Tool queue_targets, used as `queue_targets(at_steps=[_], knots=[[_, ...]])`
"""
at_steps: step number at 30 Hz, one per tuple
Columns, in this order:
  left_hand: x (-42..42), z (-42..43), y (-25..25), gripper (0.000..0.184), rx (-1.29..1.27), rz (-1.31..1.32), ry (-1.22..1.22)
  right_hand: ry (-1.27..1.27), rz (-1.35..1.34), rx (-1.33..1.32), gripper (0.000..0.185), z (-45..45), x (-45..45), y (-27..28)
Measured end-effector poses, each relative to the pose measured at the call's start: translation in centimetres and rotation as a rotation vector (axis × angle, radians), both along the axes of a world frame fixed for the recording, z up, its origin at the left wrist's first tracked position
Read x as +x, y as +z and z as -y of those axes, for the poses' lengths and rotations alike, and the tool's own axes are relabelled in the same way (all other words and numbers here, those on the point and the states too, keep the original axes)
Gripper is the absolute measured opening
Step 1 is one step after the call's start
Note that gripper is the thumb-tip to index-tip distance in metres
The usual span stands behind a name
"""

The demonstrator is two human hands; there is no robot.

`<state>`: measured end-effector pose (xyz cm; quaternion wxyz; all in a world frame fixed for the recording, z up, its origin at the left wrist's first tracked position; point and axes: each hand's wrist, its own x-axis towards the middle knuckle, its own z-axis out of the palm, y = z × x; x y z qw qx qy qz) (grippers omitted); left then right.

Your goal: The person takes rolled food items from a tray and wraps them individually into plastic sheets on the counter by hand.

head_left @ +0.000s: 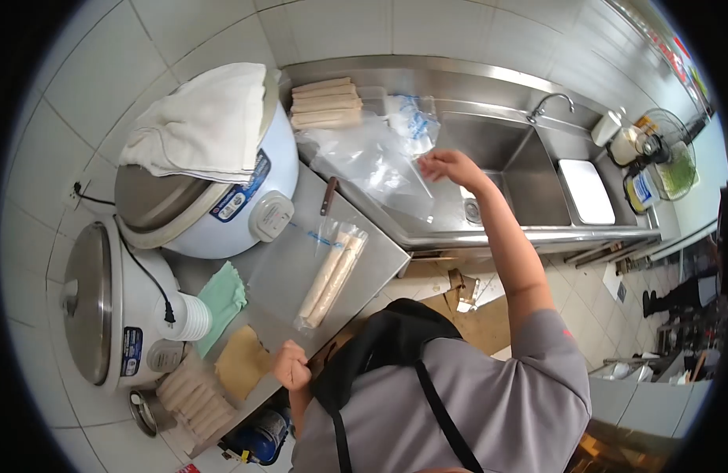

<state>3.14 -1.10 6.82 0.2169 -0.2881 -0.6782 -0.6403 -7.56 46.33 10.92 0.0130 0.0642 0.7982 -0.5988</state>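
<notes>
My right hand [452, 168] is over the sink's left edge, its fingers closed on the edge of a clear plastic bag [372, 162]. This bag spreads over the steel counter, partly over a packet with blue print [412, 122]. Near the worktop's front edge, my left hand [291, 365] is curled into a fist, with nothing visible in it. Between my hands lies another clear bag holding long pale rolls [332, 276]. A knife with a brown handle [328, 195] rests just beyond it. More pale rolls [326, 104] are stacked against the back wall.
Two large rice cookers [242, 213] [92, 307] stand at left, one topped by a white cloth [198, 118]. A green cloth [222, 303], stacked white cups [192, 318] and a tray of rolls [197, 398] sit nearby. The sink [529, 181] has a faucet [551, 102].
</notes>
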Motion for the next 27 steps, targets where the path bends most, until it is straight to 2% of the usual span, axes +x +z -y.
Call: queue_targets(at_steps=[2,5,8,13,16,19,22,27], knots=[[0.7,0.5,0.1,0.008,0.003,0.001,0.097,-0.051,-0.114,0.115,0.025,0.6,-6.3,-0.7],[2.1,1.1,0.7,0.008,-0.098,0.027,0.263,-0.051,-0.403,0.537,0.022,0.2,-15.9,-3.7],[3.8,0.9,0.3,0.008,-0.052,0.154,0.446,-0.064,-0.395,0.824,0.024,1.0,-23.0,-4.2],[5.1,-1.6,2.0,0.008,-0.183,0.259,0.665,-0.134,-0.335,0.906,0.031,2.3,-31.8,-7.0],[5.4,-3.3,2.4,0.009,-0.277,0.309,0.737,-0.136,-0.237,0.989,0.029,2.8,-35.7,-7.7],[5.7,-5.2,2.7,0.01,-0.348,0.325,0.803,-0.084,-0.218,1.091,0.029,2.6,-38.0,-8.4],[5.8,-6.5,2.6,0.012,-0.405,0.293,0.877,-0.047,-0.175,1.129,0.037,2.8,-39.6,-10.1],[6.3,-7.9,2.9,0.011,-0.422,0.337,0.955,-0.147,-0.213,1.201,0.038,3.6,-39.2,-11.0]])
